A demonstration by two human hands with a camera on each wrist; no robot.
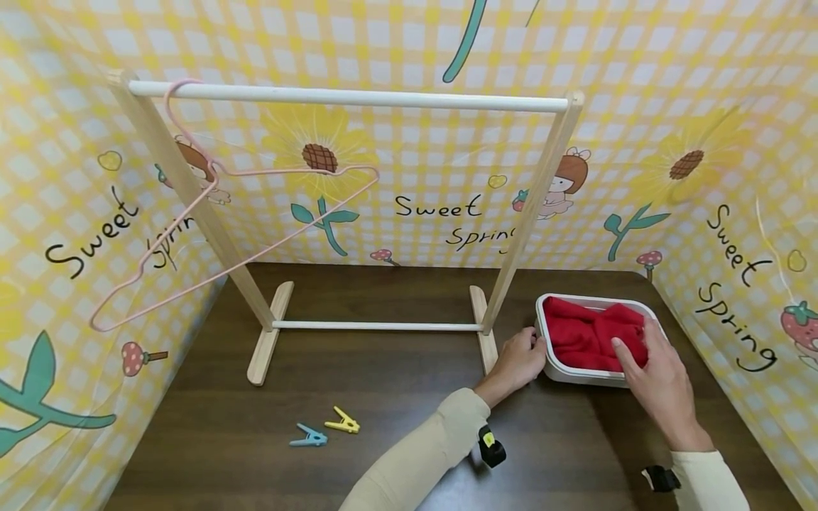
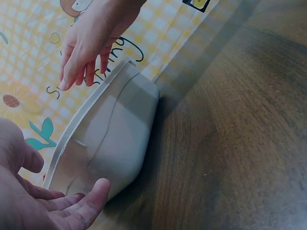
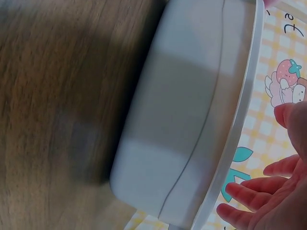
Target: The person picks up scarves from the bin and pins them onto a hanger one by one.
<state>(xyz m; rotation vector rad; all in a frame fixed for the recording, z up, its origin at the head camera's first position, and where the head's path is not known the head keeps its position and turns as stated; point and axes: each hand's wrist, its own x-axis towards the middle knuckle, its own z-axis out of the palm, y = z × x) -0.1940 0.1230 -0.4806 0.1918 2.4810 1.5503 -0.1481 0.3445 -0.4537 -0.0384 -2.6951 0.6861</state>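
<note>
A white plastic bin (image 1: 562, 370) stands at the right of the table with a crumpled red cloth (image 1: 584, 337) inside. My left hand (image 1: 520, 357) is at the bin's left end; in the left wrist view its loosely bent fingers (image 2: 72, 208) lie along the outer wall. Over the bin's right part hovers my right hand (image 1: 664, 376), thumb and fingers spread above the cloth. The right wrist view shows those fingers (image 3: 249, 196) apart and holding nothing, past the bin's rim (image 3: 244, 96).
A wooden rack (image 1: 524, 220) with a white top rail (image 1: 383, 97) stands at the back. From its left end hangs a pink hanger (image 1: 294, 172). A blue clothespin (image 1: 309, 435) and a yellow clothespin (image 1: 343, 420) lie on the table in front. Patterned cloth walls surround the table.
</note>
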